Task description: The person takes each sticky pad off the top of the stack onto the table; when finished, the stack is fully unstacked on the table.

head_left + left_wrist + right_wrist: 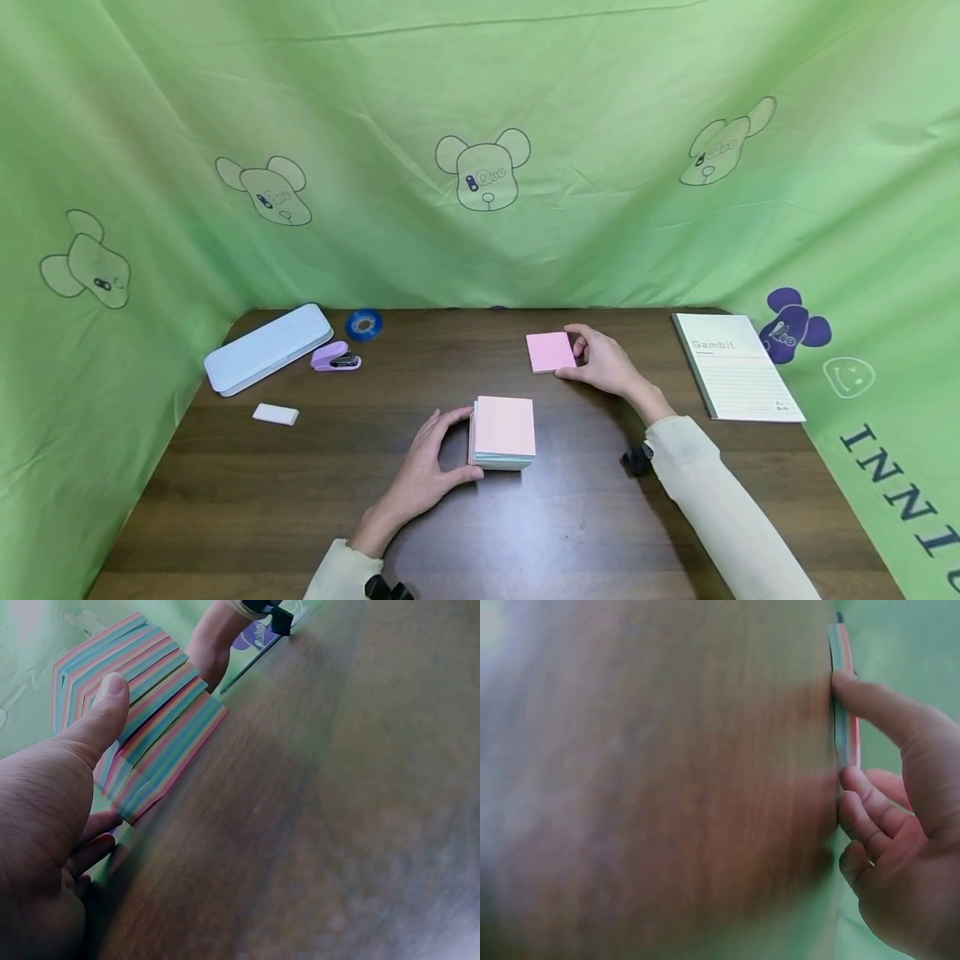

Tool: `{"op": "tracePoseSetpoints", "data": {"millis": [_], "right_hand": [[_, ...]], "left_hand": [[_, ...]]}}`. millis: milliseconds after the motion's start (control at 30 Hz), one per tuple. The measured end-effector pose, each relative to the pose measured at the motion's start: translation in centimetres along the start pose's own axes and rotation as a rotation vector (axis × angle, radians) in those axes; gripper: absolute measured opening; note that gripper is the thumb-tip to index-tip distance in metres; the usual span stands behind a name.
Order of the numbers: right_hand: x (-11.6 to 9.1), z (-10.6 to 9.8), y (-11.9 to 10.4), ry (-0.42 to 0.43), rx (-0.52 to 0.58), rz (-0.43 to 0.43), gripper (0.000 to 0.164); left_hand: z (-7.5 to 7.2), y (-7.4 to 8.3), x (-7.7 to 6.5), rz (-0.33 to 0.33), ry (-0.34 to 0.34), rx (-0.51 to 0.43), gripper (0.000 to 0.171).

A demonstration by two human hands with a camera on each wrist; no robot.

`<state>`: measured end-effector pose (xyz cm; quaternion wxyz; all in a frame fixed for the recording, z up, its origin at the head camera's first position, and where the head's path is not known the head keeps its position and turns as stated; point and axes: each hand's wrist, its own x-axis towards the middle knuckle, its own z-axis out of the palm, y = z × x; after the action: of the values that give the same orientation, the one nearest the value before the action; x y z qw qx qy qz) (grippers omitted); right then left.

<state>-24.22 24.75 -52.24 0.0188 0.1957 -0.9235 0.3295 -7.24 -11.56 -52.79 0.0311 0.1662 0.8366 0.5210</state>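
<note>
A tall stack of sticky notes [506,427] stands near the middle of the wooden table, pale pink on top with striped pink, yellow and blue layers [161,712] showing in the left wrist view. My left hand [423,467] holds it at its left side, thumb at the front corner and index finger toward the back. Farther back lies a thin pink sticky note pad [550,352]. My right hand [603,362] grips its right side between thumb and fingers. In the right wrist view the thumb presses the multicoloured edge of that pad [845,735].
At the back left are a light blue pencil case [270,350], a purple stapler [335,357], a roll of blue tape [363,325] and a white eraser [275,414]. A notepad [738,367] lies at the right edge. Green curtain [480,258] surrounds the table.
</note>
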Motion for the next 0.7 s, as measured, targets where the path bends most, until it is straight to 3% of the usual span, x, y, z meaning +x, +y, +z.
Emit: {"op": "tracePoseSetpoints", "data": {"millis": [133, 300, 567, 700], "right_hand": [[0.5, -0.2, 0.8, 0.011, 0.023, -0.011, 0.083], [1.7, 0.9, 3.1, -0.045, -0.087, -0.052, 0.093], [3.2, 1.7, 4.3, -0.028, -0.085, 0.131, 0.091], [3.5, 1.6, 4.3, -0.027, -0.066, 0.176, 0.094]], "left_hand": [[0.0, 0.1, 0.1, -0.005, 0.001, 0.001, 0.084], [0.0, -0.1, 0.0, -0.015, 0.003, 0.001, 0.085], [0.1, -0.3, 0.0, -0.005, 0.004, -0.010, 0.084], [0.2, -0.3, 0.0, -0.013, 0.004, -0.013, 0.084]]}}
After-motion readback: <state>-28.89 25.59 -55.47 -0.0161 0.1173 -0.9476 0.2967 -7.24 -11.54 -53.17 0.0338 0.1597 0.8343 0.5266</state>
